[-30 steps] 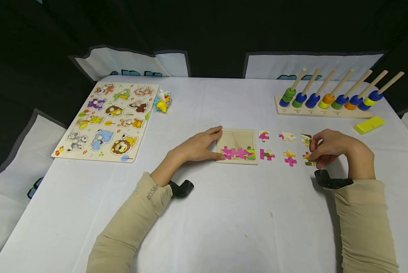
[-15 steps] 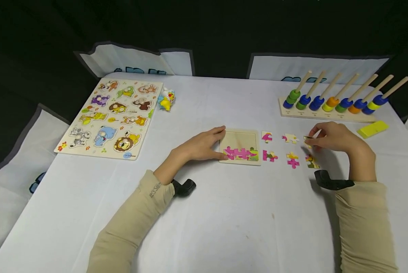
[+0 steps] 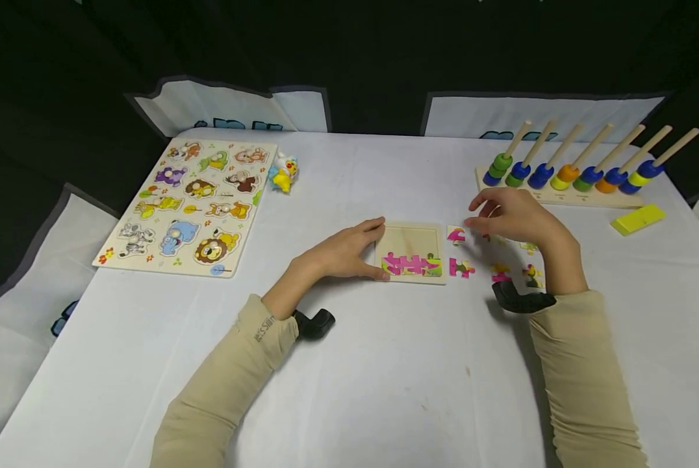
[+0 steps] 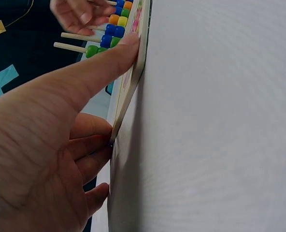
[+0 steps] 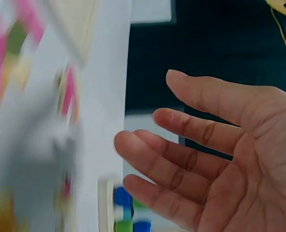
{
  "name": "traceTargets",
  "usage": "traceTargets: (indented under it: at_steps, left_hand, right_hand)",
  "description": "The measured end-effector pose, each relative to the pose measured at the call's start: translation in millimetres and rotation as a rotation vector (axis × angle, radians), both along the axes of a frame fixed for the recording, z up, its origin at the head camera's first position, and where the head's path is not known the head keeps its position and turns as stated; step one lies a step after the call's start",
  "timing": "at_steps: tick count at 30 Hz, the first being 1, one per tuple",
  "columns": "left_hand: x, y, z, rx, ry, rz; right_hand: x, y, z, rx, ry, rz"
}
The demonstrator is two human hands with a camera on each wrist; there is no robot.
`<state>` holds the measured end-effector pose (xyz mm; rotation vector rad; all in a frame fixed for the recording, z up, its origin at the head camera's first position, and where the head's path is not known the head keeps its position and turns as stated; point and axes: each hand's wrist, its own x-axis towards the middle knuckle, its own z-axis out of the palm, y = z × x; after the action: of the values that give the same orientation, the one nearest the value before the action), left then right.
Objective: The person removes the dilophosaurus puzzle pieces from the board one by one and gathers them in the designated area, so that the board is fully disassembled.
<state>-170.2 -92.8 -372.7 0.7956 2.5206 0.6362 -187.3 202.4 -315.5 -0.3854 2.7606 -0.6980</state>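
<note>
My left hand [image 3: 342, 252] holds the left side of a small wooden puzzle tray [image 3: 409, 237], thumb at its near corner and fingers at the far one. In the left wrist view the thumb [image 4: 102, 65] lies on the tray's edge. Joined pink and green pieces [image 3: 412, 264] fill the tray's near part. My right hand [image 3: 516, 213] hovers over the loose pieces; in the right wrist view its fingers [image 5: 172, 169] are spread and hold nothing. A pink piece [image 3: 456, 234] lies near its fingertips, with another piece [image 3: 461, 268] below. More pieces [image 3: 533, 276] lie under the wrist, partly covered.
An animal peg puzzle [image 3: 188, 205] lies at the left, a small chick toy [image 3: 283, 173] beside it. At the back right stands a bead-stacking rack [image 3: 566, 194] with several pegs. A yellow block [image 3: 638, 220] lies in front of it.
My right hand has let go of a puzzle piece at the right end of the loose pieces and moved left above them. My left hand stays on the tray.
</note>
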Motion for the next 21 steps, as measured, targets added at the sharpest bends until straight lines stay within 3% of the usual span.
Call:
traceTargets:
  at_steps: [9,21]
  left_hand:
    - [1.1,2.8,-1.3,0.007,-0.007,-0.011]
    - [0.2,-0.3,2.8,-0.013,0.008,-0.009]
  right_hand:
    - [-5.8,-49,0.2,-0.064,-0.028,0.069]
    - [-6.0,-92,-20.7,-0.03,-0.133,0.255]
